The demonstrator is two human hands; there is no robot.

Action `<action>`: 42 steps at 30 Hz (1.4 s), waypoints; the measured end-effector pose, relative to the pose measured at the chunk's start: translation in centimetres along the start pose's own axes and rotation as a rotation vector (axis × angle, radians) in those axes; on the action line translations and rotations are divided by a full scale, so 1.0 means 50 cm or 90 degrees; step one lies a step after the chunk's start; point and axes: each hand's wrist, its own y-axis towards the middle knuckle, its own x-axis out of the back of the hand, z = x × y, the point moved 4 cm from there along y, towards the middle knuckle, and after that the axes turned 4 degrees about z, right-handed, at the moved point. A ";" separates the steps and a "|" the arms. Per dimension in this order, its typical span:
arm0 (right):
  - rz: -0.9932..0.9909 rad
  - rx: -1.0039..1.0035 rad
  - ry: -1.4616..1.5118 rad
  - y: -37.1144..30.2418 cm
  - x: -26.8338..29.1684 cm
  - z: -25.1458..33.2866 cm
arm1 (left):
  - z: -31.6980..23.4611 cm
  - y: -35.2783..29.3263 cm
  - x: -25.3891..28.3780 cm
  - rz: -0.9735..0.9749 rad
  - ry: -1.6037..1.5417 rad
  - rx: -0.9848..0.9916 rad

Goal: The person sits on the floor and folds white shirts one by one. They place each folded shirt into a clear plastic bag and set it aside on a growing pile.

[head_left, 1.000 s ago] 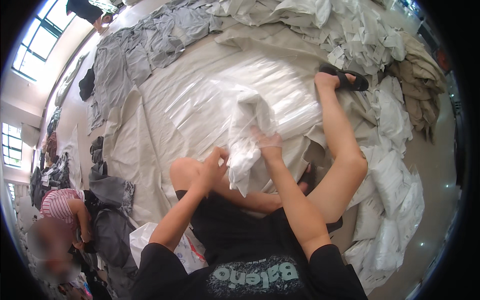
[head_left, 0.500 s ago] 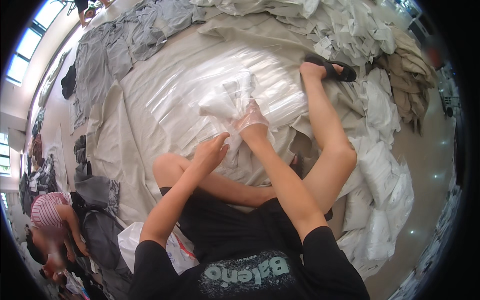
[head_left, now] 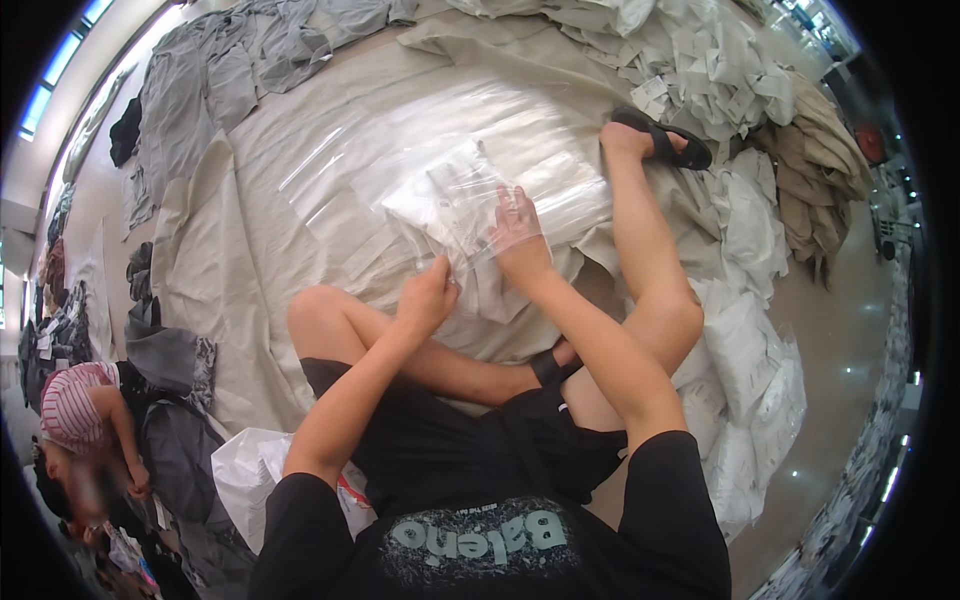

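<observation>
A folded white garment (head_left: 440,192) lies in front of me with a clear plastic bag (head_left: 465,262) around it. My left hand (head_left: 430,295) is closed, pinching the near edge of the bag just below the garment. Inside the bag's opening, my right hand (head_left: 518,230) lies with its fingers stretched out along the garment's right side, clear film over the knuckles. Beneath them spreads a layer of flat clear plastic bags (head_left: 335,190), reaching to the right as well.
My legs frame a beige cloth (head_left: 235,300) on the floor. Filled white packets (head_left: 745,375) lie at right, white garments (head_left: 705,75) far right, brown cloth (head_left: 815,165) beside them. Grey garments (head_left: 215,85) lie far left. A person (head_left: 85,420) bends over dark clothes at left, near a white bag (head_left: 245,475).
The white garment has flattened out inside the bag. My right hand has opened and spread its fingers on it, while my left hand has closed on the bag's edge.
</observation>
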 end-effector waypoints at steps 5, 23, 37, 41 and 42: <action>0.008 -0.018 -0.018 -0.005 0.037 0.050 | -0.020 -0.016 0.035 -0.046 0.059 -0.006; 0.003 -0.090 0.137 -0.056 -0.048 0.081 | 0.073 -0.050 -0.041 0.167 0.210 0.032; 0.433 0.060 0.293 -0.186 0.025 0.096 | 0.135 -0.035 -0.067 0.269 0.222 0.072; 0.087 -0.185 0.091 -0.100 0.061 -0.055 | 0.206 -0.013 -0.096 0.338 0.263 0.019; 0.138 -0.210 0.149 -0.105 0.026 -0.083 | 0.207 0.000 -0.097 0.340 0.250 0.021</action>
